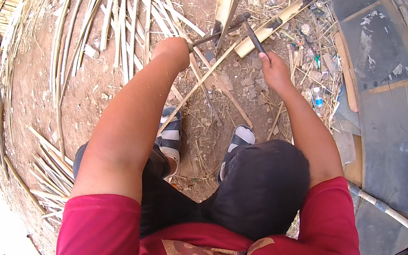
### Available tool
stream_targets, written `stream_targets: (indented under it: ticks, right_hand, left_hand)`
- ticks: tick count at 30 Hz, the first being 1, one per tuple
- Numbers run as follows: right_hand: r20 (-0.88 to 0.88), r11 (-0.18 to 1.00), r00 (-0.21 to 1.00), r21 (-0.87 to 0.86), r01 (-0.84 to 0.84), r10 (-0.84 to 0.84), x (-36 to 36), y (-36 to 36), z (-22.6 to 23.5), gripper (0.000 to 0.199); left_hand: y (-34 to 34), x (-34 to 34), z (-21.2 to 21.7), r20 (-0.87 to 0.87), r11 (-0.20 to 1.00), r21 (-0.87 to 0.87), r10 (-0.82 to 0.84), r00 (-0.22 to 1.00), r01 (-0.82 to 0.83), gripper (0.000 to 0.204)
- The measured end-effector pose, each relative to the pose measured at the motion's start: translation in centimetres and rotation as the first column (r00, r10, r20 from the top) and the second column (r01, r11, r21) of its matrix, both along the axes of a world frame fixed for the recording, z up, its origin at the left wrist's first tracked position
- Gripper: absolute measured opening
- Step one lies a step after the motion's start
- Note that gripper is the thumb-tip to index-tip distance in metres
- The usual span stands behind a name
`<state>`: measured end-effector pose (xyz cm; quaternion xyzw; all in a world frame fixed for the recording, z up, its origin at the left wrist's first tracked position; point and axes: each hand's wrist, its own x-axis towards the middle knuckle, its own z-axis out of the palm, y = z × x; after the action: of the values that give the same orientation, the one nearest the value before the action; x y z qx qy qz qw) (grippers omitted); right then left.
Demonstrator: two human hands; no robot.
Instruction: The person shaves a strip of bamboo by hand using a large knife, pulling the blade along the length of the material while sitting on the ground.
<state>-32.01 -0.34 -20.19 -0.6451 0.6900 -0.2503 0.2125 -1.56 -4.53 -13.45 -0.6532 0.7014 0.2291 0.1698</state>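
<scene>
My left hand (173, 52) is closed around the handle of a long, dark-bladed knife (204, 40). The blade reaches right, to the lower end of a split bamboo piece (226, 2) that slants up to the far edge of the view. In my right hand (276, 73) is a hammer (256, 40), gripped by its dark handle. Its head is by the far end of the blade, beside the bamboo; whether they touch I cannot tell. Just right of the hammer, a half-round bamboo length (276, 24) lies on the ground.
Many thin bamboo strips (127, 24) lie scattered at the far left, with another pile (52, 172) nearer. A dark panel (392, 123) runs along the right side. A small plastic bottle (318, 97) lies among litter. My sandalled feet (169, 136) are on the dirt.
</scene>
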Motion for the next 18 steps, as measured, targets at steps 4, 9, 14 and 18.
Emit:
stream_targets:
  ticks: [4,9,14,18]
  right_hand:
    - [0.218,0.999,0.975,0.004,0.045,-0.045,-1.0,-1.5,3.9,0.045]
    - [0.289,0.965,0.952,-0.208,0.161,-0.097,1.4,-1.1,8.0,0.044]
    - [-0.149,0.999,0.988,-0.014,-0.033,0.031,-0.9,0.8,-4.1,0.042]
    - [0.237,0.998,0.970,0.019,0.053,-0.056,0.4,-1.1,4.2,0.042]
  left_hand:
    - [1.0,0.7,-0.7,-0.013,0.997,-0.008,0.079,0.997,-0.079,0.033]
    - [0.5,0.7,-1.0,-0.005,0.997,-0.008,0.072,0.997,-0.072,0.037]
    - [0.6,-0.6,0.2,0.011,1.000,0.012,-0.017,1.000,0.017,0.041]
    - [0.4,1.2,-2.6,0.019,0.997,0.034,0.070,0.997,-0.070,0.043]
